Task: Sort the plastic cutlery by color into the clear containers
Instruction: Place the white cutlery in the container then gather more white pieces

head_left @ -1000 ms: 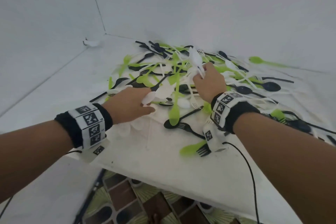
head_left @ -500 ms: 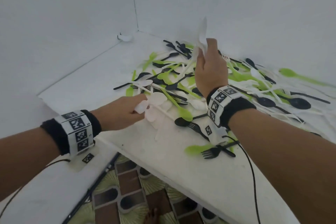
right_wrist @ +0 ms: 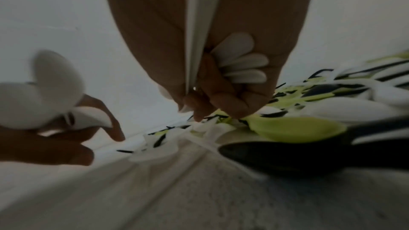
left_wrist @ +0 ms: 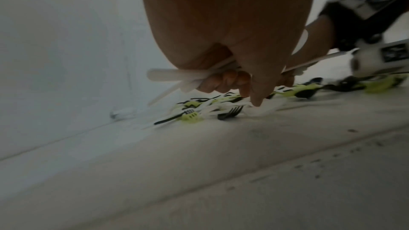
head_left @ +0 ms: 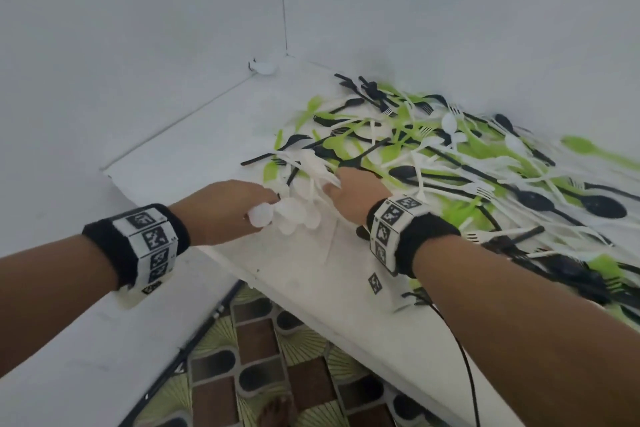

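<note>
White plastic spoons [head_left: 294, 211] bunched in left hand [head_left: 221, 211], right hand [head_left: 356, 194] clutching white handles [right_wrist: 241, 62]

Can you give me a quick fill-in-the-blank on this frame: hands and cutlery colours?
1. The left hand grips a bundle of ____ cutlery.
2. The right hand also holds ____ pieces.
3. The pile on the table mixes white, black and ____ cutlery.

Missing words: white; white; green
</note>
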Demonstrator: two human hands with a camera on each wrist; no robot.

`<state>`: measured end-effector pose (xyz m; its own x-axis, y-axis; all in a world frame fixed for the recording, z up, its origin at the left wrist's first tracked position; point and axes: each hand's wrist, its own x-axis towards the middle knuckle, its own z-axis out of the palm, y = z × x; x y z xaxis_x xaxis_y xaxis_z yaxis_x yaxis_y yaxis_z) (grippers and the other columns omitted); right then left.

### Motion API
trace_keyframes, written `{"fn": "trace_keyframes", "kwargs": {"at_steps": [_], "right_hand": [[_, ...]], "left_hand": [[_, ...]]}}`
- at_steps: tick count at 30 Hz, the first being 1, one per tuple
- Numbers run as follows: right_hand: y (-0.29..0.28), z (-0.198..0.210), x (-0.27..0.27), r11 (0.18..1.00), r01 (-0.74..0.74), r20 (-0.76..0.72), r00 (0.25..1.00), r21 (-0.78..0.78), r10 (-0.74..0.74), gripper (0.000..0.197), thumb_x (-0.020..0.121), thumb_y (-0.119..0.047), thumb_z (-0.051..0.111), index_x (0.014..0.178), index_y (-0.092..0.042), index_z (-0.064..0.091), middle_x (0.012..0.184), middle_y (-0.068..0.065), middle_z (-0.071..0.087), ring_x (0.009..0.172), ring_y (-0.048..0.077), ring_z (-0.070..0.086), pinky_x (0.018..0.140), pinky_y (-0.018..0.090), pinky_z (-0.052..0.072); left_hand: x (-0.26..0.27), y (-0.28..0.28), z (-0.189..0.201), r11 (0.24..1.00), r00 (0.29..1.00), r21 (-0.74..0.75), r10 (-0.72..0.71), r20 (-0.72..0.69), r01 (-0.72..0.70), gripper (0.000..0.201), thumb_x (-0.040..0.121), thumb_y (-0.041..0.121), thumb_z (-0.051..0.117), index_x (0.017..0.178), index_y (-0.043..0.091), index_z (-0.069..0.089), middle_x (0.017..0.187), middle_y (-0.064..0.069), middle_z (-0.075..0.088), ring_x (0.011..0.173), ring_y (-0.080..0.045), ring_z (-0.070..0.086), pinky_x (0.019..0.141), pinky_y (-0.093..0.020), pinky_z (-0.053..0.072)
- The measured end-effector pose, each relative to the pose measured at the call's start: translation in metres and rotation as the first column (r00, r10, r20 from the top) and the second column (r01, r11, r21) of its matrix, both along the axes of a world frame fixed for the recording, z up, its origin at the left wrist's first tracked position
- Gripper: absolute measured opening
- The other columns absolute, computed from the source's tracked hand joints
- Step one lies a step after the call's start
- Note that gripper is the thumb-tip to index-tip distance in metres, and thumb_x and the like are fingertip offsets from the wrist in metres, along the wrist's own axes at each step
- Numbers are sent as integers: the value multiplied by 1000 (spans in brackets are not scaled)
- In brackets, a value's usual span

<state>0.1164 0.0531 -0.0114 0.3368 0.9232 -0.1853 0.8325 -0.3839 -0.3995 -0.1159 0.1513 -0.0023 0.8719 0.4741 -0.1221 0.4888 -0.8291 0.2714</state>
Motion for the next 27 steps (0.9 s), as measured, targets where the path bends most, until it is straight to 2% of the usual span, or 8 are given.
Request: {"fn": "trace_keyframes", "kwargs": {"at_steps": [3,7,14,16,18,20,23,27], "right_hand": [[5,-9,-4,997,75,-29,997,2,-75,38,103,-53,44,88,-18,46,91,4,56,87,27,55,73,37,40],[7,-8,-11,981,181,-88,981,70,-174,36,102,-54,44,88,-21,44,88,2,56,84,26,55,70,37,38],[2,8,-8,904,387,-93,922,184,-376,27,106,-39,40,109,-12,44,96,10,60,89,33,57,75,41,45],[0,14,-3,892,400,-107,916,209,-386,20,107,-33,40,109,-13,41,94,9,57,89,34,56,73,37,38],[-1,19,-2,911,355,-109,934,209,-339,17,106,-28,41,114,-13,42,91,7,57,88,33,55,73,37,38],[0,20,-6,949,273,-111,960,161,-257,26,104,-27,44,128,-15,42,99,9,62,90,32,59,79,40,47],[3,14,-15,999,46,-52,998,29,-45,50,93,-25,61,138,-26,40,110,2,64,98,26,61,87,40,51],[13,11,-24,991,-117,-15,993,-67,116,32,83,-17,67,103,-36,52,86,-11,60,84,18,59,72,30,47]], "left_hand": [[11,15,-9,975,978,84,-206,-22,207,37,98,31,59,134,38,60,115,16,66,99,-9,59,84,-25,42],[26,26,-17,890,904,158,-422,-75,428,44,92,12,57,132,28,62,106,3,66,95,-25,65,76,-37,52],[56,34,-12,820,781,241,-570,254,519,28,91,3,66,115,17,61,100,4,52,86,-19,53,71,-39,51],[60,31,-4,858,763,166,-509,398,486,19,98,15,63,116,15,58,100,8,48,88,-13,47,77,-29,44],[61,27,11,918,796,-107,-268,542,382,25,104,36,51,115,15,56,95,10,55,83,-19,54,73,-36,47],[62,30,24,877,778,-386,22,628,286,44,104,49,45,126,11,51,94,9,69,83,-27,68,75,-43,56],[61,47,29,866,684,-438,169,709,241,20,108,31,44,118,13,43,79,3,75,84,-25,72,76,-37,56],[52,78,21,899,642,-426,265,720,107,26,104,33,44,113,11,37,60,5,56,59,-22,54,60,-36,44]]}}
